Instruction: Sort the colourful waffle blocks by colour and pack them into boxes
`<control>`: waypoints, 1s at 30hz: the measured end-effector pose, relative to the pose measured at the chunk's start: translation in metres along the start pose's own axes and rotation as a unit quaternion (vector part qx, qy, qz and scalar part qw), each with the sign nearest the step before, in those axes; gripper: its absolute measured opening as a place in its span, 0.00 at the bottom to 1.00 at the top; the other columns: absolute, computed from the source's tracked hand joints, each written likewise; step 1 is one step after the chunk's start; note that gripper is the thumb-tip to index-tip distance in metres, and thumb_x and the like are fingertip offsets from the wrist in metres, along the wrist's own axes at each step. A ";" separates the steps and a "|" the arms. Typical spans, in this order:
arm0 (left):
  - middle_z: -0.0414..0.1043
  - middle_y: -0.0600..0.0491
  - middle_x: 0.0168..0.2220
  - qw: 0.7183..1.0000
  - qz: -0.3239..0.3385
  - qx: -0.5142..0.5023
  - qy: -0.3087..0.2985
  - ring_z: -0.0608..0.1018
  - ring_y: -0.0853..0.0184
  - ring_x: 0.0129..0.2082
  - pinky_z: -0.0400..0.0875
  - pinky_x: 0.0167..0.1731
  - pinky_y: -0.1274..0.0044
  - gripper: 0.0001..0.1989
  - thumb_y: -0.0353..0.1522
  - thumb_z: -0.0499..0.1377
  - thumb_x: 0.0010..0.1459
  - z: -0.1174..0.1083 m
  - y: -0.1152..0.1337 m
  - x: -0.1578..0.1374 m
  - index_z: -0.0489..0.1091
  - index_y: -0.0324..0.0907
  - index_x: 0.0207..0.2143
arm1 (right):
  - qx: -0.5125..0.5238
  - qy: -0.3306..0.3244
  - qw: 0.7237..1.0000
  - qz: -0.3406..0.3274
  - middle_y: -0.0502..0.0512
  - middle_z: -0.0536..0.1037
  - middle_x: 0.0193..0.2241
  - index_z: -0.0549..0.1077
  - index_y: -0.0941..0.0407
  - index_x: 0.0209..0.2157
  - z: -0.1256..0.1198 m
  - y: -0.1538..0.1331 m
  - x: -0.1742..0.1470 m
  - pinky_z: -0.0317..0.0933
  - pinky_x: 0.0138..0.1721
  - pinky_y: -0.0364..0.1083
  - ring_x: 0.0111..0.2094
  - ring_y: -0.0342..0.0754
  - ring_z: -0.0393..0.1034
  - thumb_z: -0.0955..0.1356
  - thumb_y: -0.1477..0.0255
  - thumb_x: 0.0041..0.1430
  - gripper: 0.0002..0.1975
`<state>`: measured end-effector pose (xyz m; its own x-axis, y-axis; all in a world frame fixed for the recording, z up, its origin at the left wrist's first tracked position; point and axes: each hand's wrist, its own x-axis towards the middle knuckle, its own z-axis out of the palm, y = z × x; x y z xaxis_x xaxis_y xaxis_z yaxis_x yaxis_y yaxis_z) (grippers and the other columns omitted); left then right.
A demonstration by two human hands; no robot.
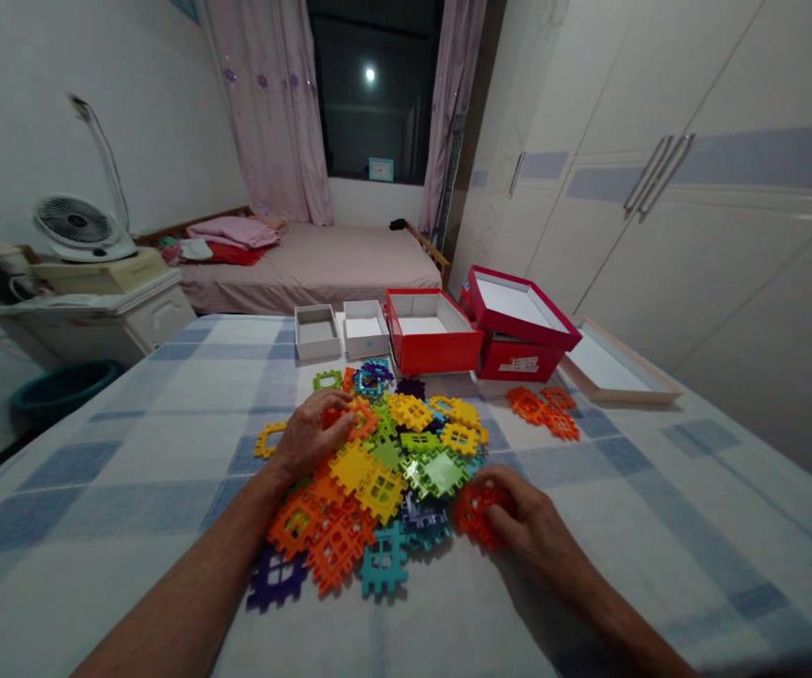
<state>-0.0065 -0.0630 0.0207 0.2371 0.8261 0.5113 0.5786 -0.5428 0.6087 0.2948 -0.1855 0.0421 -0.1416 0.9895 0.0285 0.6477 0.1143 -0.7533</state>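
A heap of plastic interlocking building tiles point(384, 457) in orange, yellow, green, teal and purple lies on the checked cloth. My left hand point(311, 433) is at the heap's left side, fingers curled on an orange building tile point(362, 420); its fingertips are partly hidden. At the right edge of the heap, my right hand point(529, 518) pinches a red-orange building tile point(475, 513) between thumb and fingers. Several orange tiles point(544, 411) form a separate small group farther right. Purple and teal tiles point(383, 560) lie at the heap's near edge.
Beyond the heap stand two small grey-white boxes point(316, 352), a red open box point(434, 354) and a crimson box point(519, 361) with a tilted tray-like lid point(565, 331) on top. A shallow pale tray point(625, 395) lies at the right. A bed point(335, 259) is behind.
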 end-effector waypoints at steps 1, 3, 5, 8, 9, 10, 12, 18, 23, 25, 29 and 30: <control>0.73 0.49 0.41 1.000 -0.003 0.000 0.003 0.73 0.63 0.45 0.66 0.48 0.70 0.07 0.36 0.56 0.55 0.000 0.000 0.000 0.68 0.43 0.29 | 0.004 -0.012 1.000 0.013 0.52 0.71 0.33 0.69 0.53 0.43 -0.007 -0.001 -0.002 0.60 0.38 0.47 0.33 0.47 0.65 0.60 0.75 0.50 0.17; 0.73 0.50 0.37 1.000 -0.016 0.000 0.010 0.74 0.64 0.42 0.67 0.45 0.71 0.08 0.38 0.56 0.54 -0.002 0.003 0.001 0.70 0.43 0.29 | 0.010 -0.036 0.999 0.035 0.53 0.72 0.35 0.66 0.53 0.50 -0.023 -0.003 -0.006 0.60 0.39 0.48 0.34 0.48 0.66 0.60 0.73 0.51 0.22; 0.74 0.51 0.34 0.999 -0.044 -0.009 0.024 0.75 0.64 0.37 0.69 0.42 0.72 0.10 0.39 0.57 0.53 -0.004 0.008 0.001 0.72 0.42 0.31 | 0.024 -0.048 0.997 0.053 0.55 0.72 0.37 0.66 0.54 0.51 -0.040 -0.005 -0.007 0.60 0.40 0.49 0.36 0.49 0.66 0.61 0.70 0.51 0.23; 0.76 0.52 0.32 0.992 -0.098 -0.057 0.051 0.76 0.65 0.35 0.70 0.41 0.73 0.12 0.40 0.58 0.52 -0.008 0.017 0.003 0.73 0.41 0.32 | 0.059 -0.048 0.995 0.067 0.55 0.72 0.34 0.70 0.55 0.43 -0.060 -0.014 -0.002 0.61 0.35 0.47 0.34 0.48 0.66 0.61 0.65 0.53 0.17; 0.76 0.52 0.33 0.989 -0.113 -0.082 0.057 0.76 0.65 0.35 0.70 0.41 0.73 0.13 0.41 0.58 0.52 -0.008 0.021 0.004 0.74 0.41 0.32 | 0.071 -0.043 0.995 0.059 0.54 0.71 0.31 0.70 0.55 0.39 -0.063 -0.019 0.002 0.61 0.33 0.46 0.31 0.47 0.65 0.61 0.64 0.53 0.15; 0.77 0.52 0.33 0.985 -0.124 -0.106 0.060 0.76 0.65 0.35 0.70 0.41 0.73 0.14 0.41 0.59 0.51 -0.009 0.024 0.005 0.74 0.41 0.32 | 0.081 -0.034 0.995 0.042 0.52 0.70 0.28 0.70 0.55 0.36 -0.063 -0.026 0.008 0.60 0.32 0.45 0.29 0.46 0.64 0.60 0.64 0.54 0.13; 0.77 0.51 0.33 0.979 -0.135 -0.143 0.057 0.77 0.64 0.34 0.71 0.40 0.72 0.14 0.42 0.59 0.51 -0.008 0.029 0.006 0.75 0.40 0.32 | 0.091 -0.016 0.996 -0.015 0.52 0.69 0.28 0.68 0.54 0.32 -0.055 -0.043 0.023 0.59 0.34 0.45 0.31 0.45 0.63 0.60 0.65 0.56 0.10; 0.78 0.52 0.36 0.978 -0.110 -0.170 0.042 0.78 0.63 0.37 0.71 0.42 0.72 0.12 0.41 0.61 0.51 -0.003 0.037 0.003 0.77 0.43 0.34 | 0.059 -0.036 0.988 -0.138 0.50 0.68 0.34 0.63 0.54 0.34 0.010 -0.091 0.076 0.56 0.40 0.45 0.36 0.45 0.61 0.57 0.75 0.57 0.07; 0.78 0.52 0.35 0.963 -0.132 -0.230 0.048 0.78 0.64 0.35 0.72 0.38 0.74 0.13 0.42 0.62 0.50 -0.002 0.045 0.003 0.77 0.43 0.34 | 0.071 0.008 0.990 -0.123 0.48 0.66 0.30 0.62 0.53 0.38 0.033 -0.088 0.089 0.55 0.37 0.43 0.33 0.43 0.61 0.57 0.78 0.54 0.10; 0.78 0.52 0.34 0.965 -0.123 -0.229 0.032 0.78 0.64 0.35 0.72 0.38 0.74 0.14 0.42 0.62 0.49 -0.001 0.051 0.003 0.77 0.43 0.34 | 0.095 -0.008 0.989 -0.114 0.48 0.68 0.33 0.63 0.53 0.42 0.026 -0.078 0.088 0.56 0.37 0.43 0.34 0.43 0.62 0.58 0.77 0.54 0.13; 0.78 0.51 0.35 0.983 -0.085 -0.162 0.024 0.77 0.63 0.38 0.70 0.41 0.73 0.17 0.44 0.56 0.54 -0.009 0.046 0.005 0.76 0.42 0.38 | 0.109 0.020 0.990 -0.089 0.51 0.71 0.33 0.67 0.56 0.38 -0.013 -0.041 0.093 0.58 0.37 0.44 0.34 0.44 0.64 0.58 0.72 0.53 0.12; 0.77 0.51 0.36 0.987 -0.076 -0.133 0.045 0.76 0.63 0.39 0.69 0.43 0.73 0.17 0.43 0.55 0.56 -0.013 0.038 0.006 0.75 0.42 0.39 | 0.111 0.051 0.990 -0.068 0.51 0.72 0.32 0.67 0.56 0.36 -0.027 -0.028 0.097 0.59 0.36 0.44 0.33 0.45 0.65 0.58 0.71 0.52 0.11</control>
<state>0.0071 -0.0809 0.0548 0.0854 0.8905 0.4469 0.3743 -0.4443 0.8139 0.2838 -0.0907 0.0838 -0.1328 0.9714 0.1967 0.4454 0.2358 -0.8637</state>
